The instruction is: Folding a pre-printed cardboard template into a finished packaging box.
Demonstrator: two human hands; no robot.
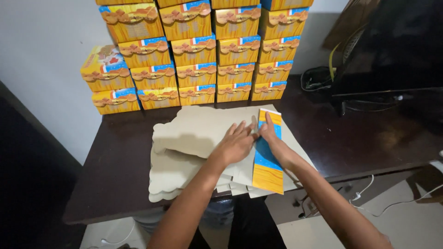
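A flat cardboard sheet (203,127), grey side up with a scalloped edge, is laid on top of a pile of like sheets (173,177) at the front middle of a dark wooden table (364,138). One flap (267,154), printed blue and yellow, is folded over along its right side. The left hand (235,145) is pressed flat on the grey sheet, fingers spread apart. The right hand (268,133) is rested on the upper part of the flap, fingers held together and touching the left fingertips. Behind the pile, made-up yellow boxes (203,50) are stacked in rows against the wall. A black bag (392,46) is seen at the right.
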